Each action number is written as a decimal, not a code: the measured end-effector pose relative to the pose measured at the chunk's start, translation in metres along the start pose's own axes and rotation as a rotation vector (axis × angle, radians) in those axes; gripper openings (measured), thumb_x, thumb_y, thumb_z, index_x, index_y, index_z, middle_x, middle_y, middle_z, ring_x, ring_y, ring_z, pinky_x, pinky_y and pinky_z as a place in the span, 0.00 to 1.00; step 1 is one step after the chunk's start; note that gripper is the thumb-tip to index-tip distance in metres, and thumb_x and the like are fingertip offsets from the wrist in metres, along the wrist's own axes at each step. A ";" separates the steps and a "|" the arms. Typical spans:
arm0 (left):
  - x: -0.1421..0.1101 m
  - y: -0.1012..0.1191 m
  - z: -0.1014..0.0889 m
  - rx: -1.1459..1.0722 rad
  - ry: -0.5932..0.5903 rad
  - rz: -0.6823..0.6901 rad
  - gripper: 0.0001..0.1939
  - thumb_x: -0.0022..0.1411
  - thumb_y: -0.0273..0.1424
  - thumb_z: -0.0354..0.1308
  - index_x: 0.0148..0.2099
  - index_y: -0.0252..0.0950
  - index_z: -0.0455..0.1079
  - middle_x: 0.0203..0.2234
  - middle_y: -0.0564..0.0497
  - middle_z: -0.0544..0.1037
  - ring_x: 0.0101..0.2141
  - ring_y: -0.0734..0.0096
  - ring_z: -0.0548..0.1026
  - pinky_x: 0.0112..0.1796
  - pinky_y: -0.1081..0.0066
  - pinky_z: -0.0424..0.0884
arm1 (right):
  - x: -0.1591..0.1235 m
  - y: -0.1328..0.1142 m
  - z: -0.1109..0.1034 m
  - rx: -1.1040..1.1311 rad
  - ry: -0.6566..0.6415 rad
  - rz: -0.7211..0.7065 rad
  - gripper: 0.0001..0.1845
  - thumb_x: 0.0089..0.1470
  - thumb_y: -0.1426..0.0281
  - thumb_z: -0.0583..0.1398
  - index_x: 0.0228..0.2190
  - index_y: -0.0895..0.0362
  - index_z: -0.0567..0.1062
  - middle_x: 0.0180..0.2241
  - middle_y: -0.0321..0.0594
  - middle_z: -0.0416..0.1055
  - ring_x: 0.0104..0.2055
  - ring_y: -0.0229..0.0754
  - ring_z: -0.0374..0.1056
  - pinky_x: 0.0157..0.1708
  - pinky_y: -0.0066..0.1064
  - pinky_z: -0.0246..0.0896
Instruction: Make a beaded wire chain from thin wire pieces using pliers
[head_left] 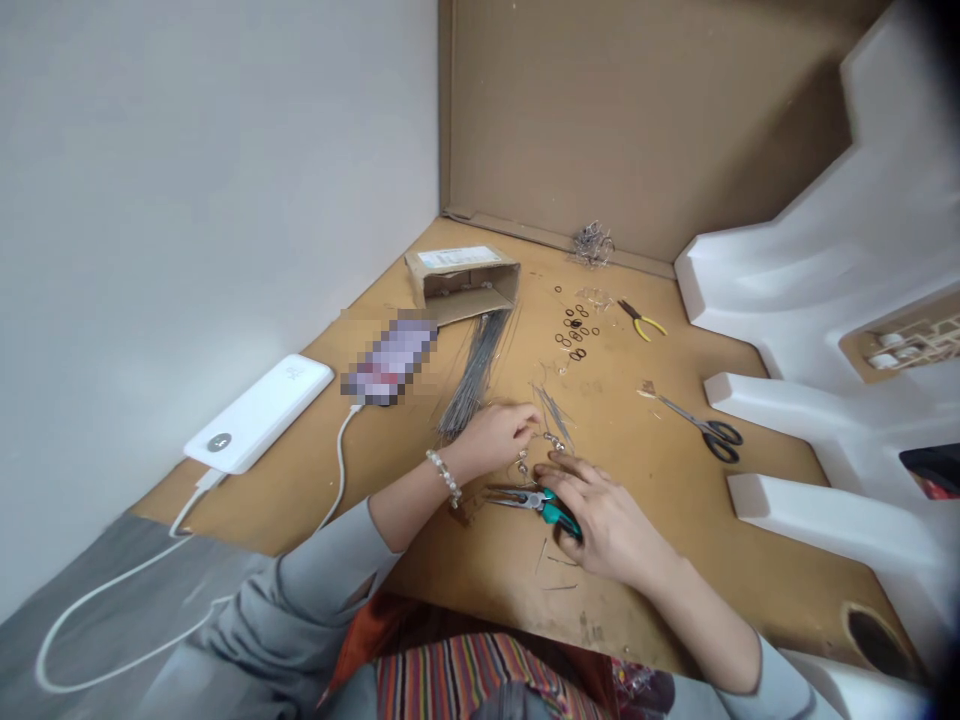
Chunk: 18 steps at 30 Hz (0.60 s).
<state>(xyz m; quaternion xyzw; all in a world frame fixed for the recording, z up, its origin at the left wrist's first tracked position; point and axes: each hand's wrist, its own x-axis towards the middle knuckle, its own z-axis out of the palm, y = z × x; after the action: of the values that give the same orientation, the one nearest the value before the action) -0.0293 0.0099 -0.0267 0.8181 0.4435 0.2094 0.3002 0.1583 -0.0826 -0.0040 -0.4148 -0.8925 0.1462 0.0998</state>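
My left hand (501, 438), with a beaded bracelet (444, 478) at its wrist, is closed in a pinch on a thin wire. Small shiny beads (553, 440) on the wire lie between my two hands. My right hand (604, 515) is curled over the teal handles of long-nose pliers (534, 499), whose jaws point left above the table. The fingertips of that hand reach to the beads. A curved wire piece with a bead (523, 466) shows between the hands. Loose straight wires (553, 412) lie just beyond my fingers.
Behind my left hand, a bundle of grey wires (476, 380) leans from an open cardboard box (469, 290). Black rings (576, 330), yellow-handled cutters (642, 320) and scissors (701, 425) lie right. A phone (394, 360) and white power bank (259, 415) are left; white foam (795, 400) edges the table.
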 end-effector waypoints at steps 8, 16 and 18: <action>0.001 -0.001 -0.010 0.135 -0.006 0.109 0.09 0.61 0.27 0.47 0.35 0.36 0.69 0.30 0.51 0.75 0.32 0.71 0.71 0.34 0.73 0.64 | -0.026 0.019 -0.017 -0.055 0.080 0.158 0.28 0.42 0.75 0.55 0.49 0.58 0.64 0.47 0.48 0.69 0.49 0.51 0.63 0.49 0.45 0.59; -0.004 0.008 -0.008 0.299 -0.057 0.226 0.10 0.62 0.26 0.45 0.33 0.35 0.67 0.29 0.50 0.72 0.31 0.71 0.69 0.33 0.72 0.62 | -0.018 0.004 -0.017 -0.005 0.016 0.128 0.29 0.42 0.75 0.55 0.50 0.57 0.64 0.49 0.47 0.67 0.52 0.49 0.61 0.50 0.42 0.58; -0.005 0.009 -0.008 0.323 -0.056 0.250 0.10 0.62 0.25 0.45 0.33 0.34 0.67 0.29 0.50 0.71 0.30 0.70 0.69 0.33 0.72 0.62 | -0.019 0.007 -0.014 -0.018 0.047 0.191 0.28 0.42 0.75 0.56 0.48 0.57 0.66 0.46 0.48 0.69 0.48 0.50 0.64 0.48 0.42 0.60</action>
<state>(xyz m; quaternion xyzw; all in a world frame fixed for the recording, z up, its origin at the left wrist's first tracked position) -0.0314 0.0047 -0.0150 0.9099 0.3577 0.1482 0.1489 0.1795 -0.0900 0.0057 -0.5021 -0.8477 0.1371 0.1024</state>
